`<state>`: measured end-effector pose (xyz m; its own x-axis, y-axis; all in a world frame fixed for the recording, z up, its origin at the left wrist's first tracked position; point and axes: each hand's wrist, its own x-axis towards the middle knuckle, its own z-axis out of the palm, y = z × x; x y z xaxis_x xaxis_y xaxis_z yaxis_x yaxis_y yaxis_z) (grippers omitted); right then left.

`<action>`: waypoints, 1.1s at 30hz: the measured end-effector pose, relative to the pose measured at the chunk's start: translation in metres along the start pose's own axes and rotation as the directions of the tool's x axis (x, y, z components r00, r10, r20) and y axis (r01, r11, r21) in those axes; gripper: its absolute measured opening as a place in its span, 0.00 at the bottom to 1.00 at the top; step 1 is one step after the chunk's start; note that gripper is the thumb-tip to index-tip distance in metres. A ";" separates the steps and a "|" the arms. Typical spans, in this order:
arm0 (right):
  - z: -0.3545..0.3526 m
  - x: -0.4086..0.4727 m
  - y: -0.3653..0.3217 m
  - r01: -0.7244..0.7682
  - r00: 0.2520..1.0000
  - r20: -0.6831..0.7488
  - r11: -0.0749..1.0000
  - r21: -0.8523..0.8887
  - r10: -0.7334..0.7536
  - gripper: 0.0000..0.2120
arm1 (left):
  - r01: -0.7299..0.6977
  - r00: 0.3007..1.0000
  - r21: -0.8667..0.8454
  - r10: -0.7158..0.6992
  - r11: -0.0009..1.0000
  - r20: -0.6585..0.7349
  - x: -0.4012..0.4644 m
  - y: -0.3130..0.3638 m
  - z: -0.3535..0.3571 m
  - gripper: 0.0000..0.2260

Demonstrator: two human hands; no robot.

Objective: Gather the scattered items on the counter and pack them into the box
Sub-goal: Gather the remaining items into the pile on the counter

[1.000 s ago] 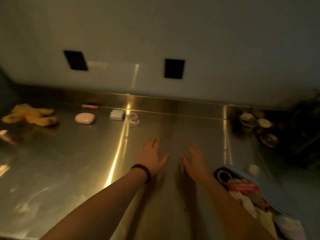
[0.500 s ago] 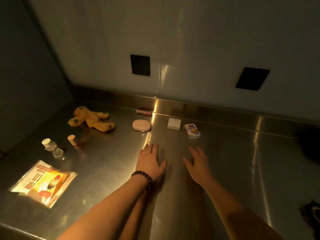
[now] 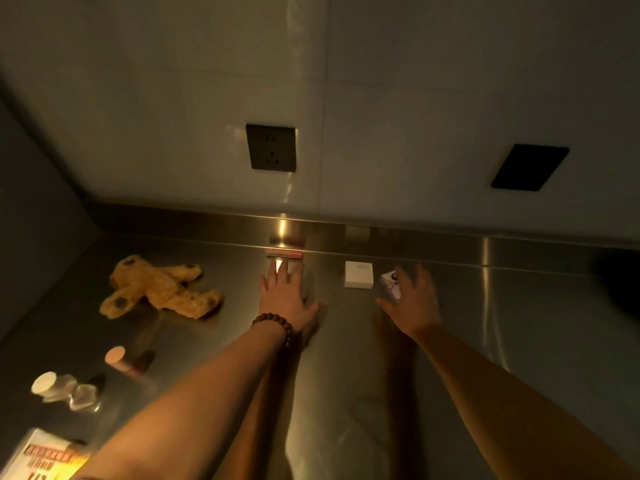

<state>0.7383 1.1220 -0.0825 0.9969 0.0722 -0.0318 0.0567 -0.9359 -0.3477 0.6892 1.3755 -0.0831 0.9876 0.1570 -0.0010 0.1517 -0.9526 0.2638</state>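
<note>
Already your left hand point(image 3: 285, 299) lay flat with fingers straight and slightly apart, fingertips just short of the pink tube point(image 3: 284, 253) that sat against the steel counter point(image 3: 519, 323) backsplash. Whether it covered anything, I could not tell. Right of that tube sat the white square box point(image 3: 358, 274); beyond it your right hand point(image 3: 414, 301) reached with fingers spread, touching or just above the small printed carton point(image 3: 390, 284). Left of the tube lay the yellow plush toy point(image 3: 157, 289), with a pink-capped bottle point(image 3: 121, 360), a crinkled clear bottle point(image 3: 62, 389) and a printed packet point(image 3: 45, 455) nearer you.
</note>
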 end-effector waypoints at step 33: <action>-0.094 -0.238 0.191 -0.340 0.711 -0.563 0.907 0.251 0.422 0.14 | -0.584 0.769 -0.358 0.638 0.728 0.043 -0.141 0.274 0.071 0.26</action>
<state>0.5167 0.8941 -0.0532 0.7632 -0.5377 0.3583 -0.3009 -0.7865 -0.5394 0.5941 1.0738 -0.0788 0.8579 -0.4980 0.1263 -0.4810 -0.6923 0.5379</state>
